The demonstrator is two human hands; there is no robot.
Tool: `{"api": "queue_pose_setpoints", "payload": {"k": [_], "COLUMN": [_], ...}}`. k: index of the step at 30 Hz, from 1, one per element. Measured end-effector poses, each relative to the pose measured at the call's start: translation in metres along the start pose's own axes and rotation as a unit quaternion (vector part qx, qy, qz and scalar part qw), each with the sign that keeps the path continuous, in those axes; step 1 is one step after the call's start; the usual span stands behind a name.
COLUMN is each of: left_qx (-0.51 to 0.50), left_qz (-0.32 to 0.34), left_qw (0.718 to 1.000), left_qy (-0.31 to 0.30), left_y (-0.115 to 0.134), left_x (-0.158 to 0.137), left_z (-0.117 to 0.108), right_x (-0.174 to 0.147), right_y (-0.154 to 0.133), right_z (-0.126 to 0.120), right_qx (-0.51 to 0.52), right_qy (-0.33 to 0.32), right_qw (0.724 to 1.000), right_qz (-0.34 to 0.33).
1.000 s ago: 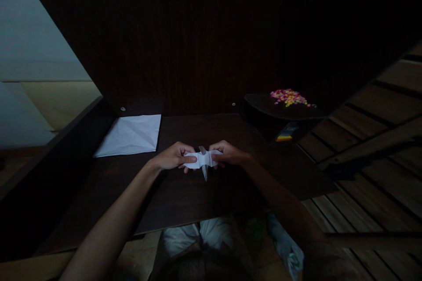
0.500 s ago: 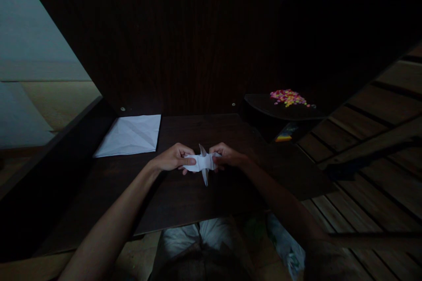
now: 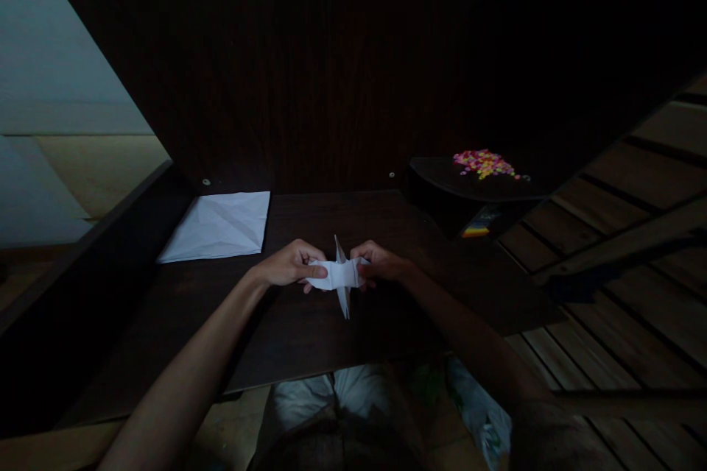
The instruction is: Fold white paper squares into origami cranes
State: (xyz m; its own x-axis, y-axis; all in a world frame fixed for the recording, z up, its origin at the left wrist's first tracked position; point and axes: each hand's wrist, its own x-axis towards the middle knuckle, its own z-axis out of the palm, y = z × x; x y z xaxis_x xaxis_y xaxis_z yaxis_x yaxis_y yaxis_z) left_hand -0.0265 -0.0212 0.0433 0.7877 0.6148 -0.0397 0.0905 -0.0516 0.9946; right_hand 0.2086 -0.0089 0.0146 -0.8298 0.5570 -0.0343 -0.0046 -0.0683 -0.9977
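Note:
A small white origami crane [image 3: 345,274] is held between my two hands above the dark desk [image 3: 309,346]. My left hand [image 3: 295,263] is closed on its left wing, thumb on top and fingers underneath. On the other side, my right hand [image 3: 380,263] pinches the right wing the same way. One narrow folded point sticks up past the middle of the paper, and another points down toward me. The fingers beneath the wings are partly hidden.
White paper sheets [image 3: 221,227] lie at the desk's back left. Many small colourful pieces [image 3: 483,163] are heaped on a rounded shelf [image 3: 442,175] at the right. A tall dark panel [image 3: 309,73] rises behind the desk. A plastic bag [image 3: 486,412] sits below at the right.
The crane's wings have been drawn slightly flatter and its middle stretched. Its two narrow points reach a little farther up and down. Both hands stay nearly in place.

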Motion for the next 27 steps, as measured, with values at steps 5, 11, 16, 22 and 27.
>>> {"api": "queue_pose_setpoints", "payload": {"k": [5,11,16,22,27], "left_qx": [0.008,0.017,0.029,0.035,0.044], "left_qz": [-0.003,-0.017,-0.039,-0.046,-0.055], "left_qw": [1.0,1.0,0.999,0.998,0.997], "left_qy": [0.003,-0.007,-0.002,0.0,0.013], "left_y": [0.001,0.0,0.0,-0.001,-0.003], "left_x": [0.0,-0.001,-0.001,-0.001,-0.001], "left_z": [-0.001,-0.003,-0.005,-0.007,-0.009], "right_x": [-0.001,0.0,-0.001,-0.001,-0.003], "right_y": [-0.002,-0.001,0.001,0.0,-0.004], "right_z": [0.0,-0.002,-0.006,-0.01,-0.01], "right_qx": [0.002,0.018,0.013,-0.01,-0.042], "right_qy": [0.012,-0.013,-0.018,-0.007,0.017], "right_qw": [1.0,1.0,1.0,1.0,0.999], "right_qz": [-0.007,-0.004,-0.008,0.005,0.016]}}
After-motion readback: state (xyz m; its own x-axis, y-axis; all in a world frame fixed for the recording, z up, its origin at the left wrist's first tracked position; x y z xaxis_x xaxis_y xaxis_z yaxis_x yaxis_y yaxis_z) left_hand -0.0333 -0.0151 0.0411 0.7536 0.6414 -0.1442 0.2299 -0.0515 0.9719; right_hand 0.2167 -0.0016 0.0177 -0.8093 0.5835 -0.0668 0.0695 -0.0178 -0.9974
